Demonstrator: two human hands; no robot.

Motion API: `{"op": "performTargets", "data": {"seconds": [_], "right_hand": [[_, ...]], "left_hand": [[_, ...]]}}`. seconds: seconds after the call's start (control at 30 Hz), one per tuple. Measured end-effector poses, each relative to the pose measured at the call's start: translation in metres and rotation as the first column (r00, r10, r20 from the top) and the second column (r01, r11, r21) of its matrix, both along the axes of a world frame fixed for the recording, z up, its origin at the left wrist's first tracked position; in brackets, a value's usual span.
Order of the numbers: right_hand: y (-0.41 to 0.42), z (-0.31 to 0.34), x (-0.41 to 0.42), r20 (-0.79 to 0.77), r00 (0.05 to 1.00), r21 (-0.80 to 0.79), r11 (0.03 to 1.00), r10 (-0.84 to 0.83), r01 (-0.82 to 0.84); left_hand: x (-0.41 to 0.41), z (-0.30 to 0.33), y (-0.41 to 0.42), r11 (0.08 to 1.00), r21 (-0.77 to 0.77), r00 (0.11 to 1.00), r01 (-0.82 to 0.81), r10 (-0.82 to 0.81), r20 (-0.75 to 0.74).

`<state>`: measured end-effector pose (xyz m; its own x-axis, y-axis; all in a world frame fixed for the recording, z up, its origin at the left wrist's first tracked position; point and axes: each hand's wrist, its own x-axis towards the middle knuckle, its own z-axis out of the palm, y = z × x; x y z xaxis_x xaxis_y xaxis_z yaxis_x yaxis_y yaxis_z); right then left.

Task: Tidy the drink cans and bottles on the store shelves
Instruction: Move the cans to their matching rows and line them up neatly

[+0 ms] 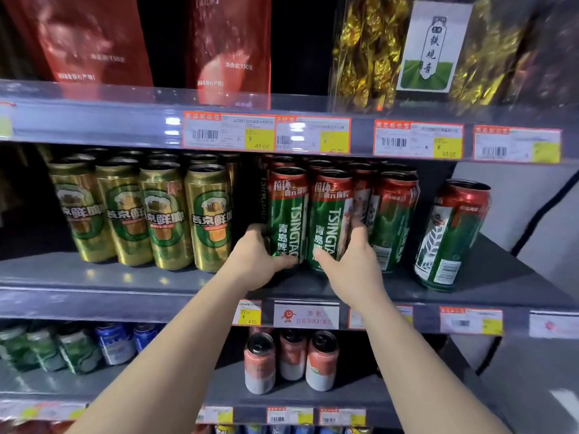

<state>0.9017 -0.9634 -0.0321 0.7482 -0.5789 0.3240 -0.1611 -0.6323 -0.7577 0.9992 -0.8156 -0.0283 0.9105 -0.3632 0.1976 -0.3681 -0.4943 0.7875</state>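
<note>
- Left hand (254, 257): fingers curled round left green can (288, 211), middle shelf (94, 277).
- Right hand (351, 261): fingers gripping next green can (329, 214), touching the first.
- Gold cans (141, 211): left.

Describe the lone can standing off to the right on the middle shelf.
The lone can is a tall metal beer can, red at the top and green below, with a white leaf-like graphic and a barcode label. It stands on the grey middle shelf, apart from the other cans. Neither hand touches it.
</note>
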Motion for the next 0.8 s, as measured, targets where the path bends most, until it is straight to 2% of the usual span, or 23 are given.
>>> {"op": "performTargets", "data": {"seconds": [0.1,0.23,0.3,0.37,0.4,0.47,0.5,0.67,0.8], "right_hand": [[0.000,0.002,-0.001,-0.048,0.997,0.008,0.998,0.064,-0.064],[0.003,0.005,-0.002,-0.083,0.996,-0.064,0.997,0.028,-0.033],[0.004,0.004,-0.007,-0.069,0.997,-0.051,0.997,0.047,-0.051],[0.005,-0.001,-0.017,0.044,0.999,-0.036,0.999,-0.007,0.009],[0.003,-0.004,-0.024,0.151,0.985,-0.043,0.995,-0.080,0.088],[-0.004,-0.007,-0.034,0.315,0.917,-0.032,0.962,-0.246,0.270],[-0.010,-0.006,-0.037,0.322,0.895,-0.011,0.944,-0.308,0.329],[-0.031,0.008,-0.025,0.023,0.918,0.040,0.918,-0.396,0.394],[-0.036,0.014,-0.023,-0.013,0.932,0.038,0.931,-0.362,0.362]], "left_hand": [[0.004,-0.004,0.004,1.000,-0.006,1.000,0.003,-0.002,0.016],[0.005,-0.006,0.002,0.999,0.011,0.999,0.031,-0.032,0.034],[0.005,-0.006,0.001,0.999,0.034,0.998,0.031,-0.033,0.059],[0.004,-0.007,0.001,0.999,0.047,0.996,0.027,-0.030,0.083],[0.004,-0.008,0.000,0.999,0.045,0.995,0.025,-0.030,0.093],[0.003,-0.009,-0.001,0.999,0.046,0.994,0.017,-0.022,0.111],[0.002,-0.009,-0.003,0.999,0.051,0.993,0.012,-0.018,0.114],[-0.001,-0.008,-0.005,0.998,0.056,0.996,-0.004,-0.001,0.094],[-0.004,-0.006,-0.005,0.999,0.041,0.997,0.012,-0.015,0.073]]}}
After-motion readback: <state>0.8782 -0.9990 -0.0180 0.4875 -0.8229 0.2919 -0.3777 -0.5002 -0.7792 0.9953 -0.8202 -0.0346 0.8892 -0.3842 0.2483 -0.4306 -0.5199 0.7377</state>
